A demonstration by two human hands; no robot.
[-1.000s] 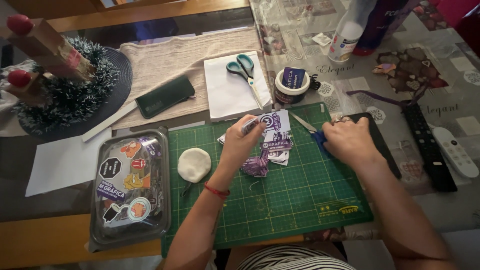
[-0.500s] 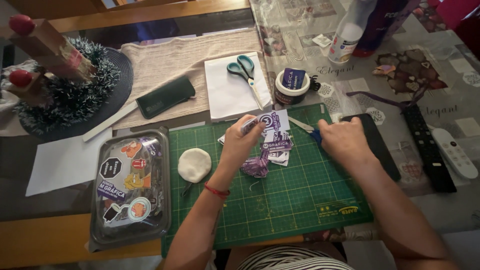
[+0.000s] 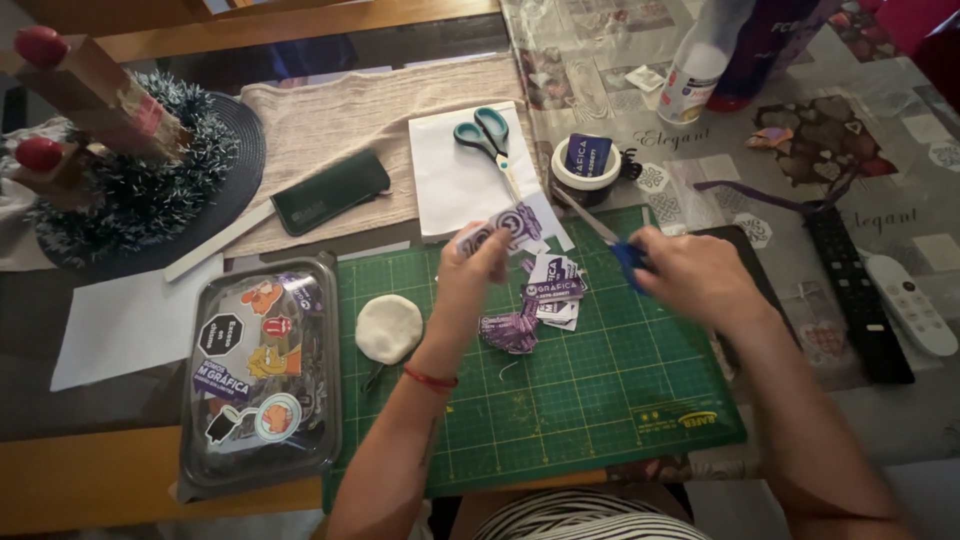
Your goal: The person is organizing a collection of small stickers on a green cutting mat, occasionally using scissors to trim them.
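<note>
the left hand [image 3: 478,270] pinches a purple sticker sheet [image 3: 505,225] above the green cutting mat [image 3: 620,400]; the right hand [image 3: 690,275] grips blue-handled scissors [image 3: 600,235] (blades near the fingers); a slip could nick skin or miscut.

The cutting mat [image 3: 620,400] lies on the worktop [image 3: 90,480] directly before the person. On it, a round pad [image 3: 388,328] sits near its left edge, with a pile of stickers [image 3: 548,290] to the right of the pad. A lidded tray [image 3: 258,370] lies just left of the mat. Behind the mat rests a sheet of paper [image 3: 455,190] with scissors [image 3: 488,135] on it, and a tape roll [image 3: 586,165] stands just right of the sheet. 2 remotes [image 3: 880,295] lie side by side right of the mat. A flat case [image 3: 330,192] lies left of the sheet.
</note>
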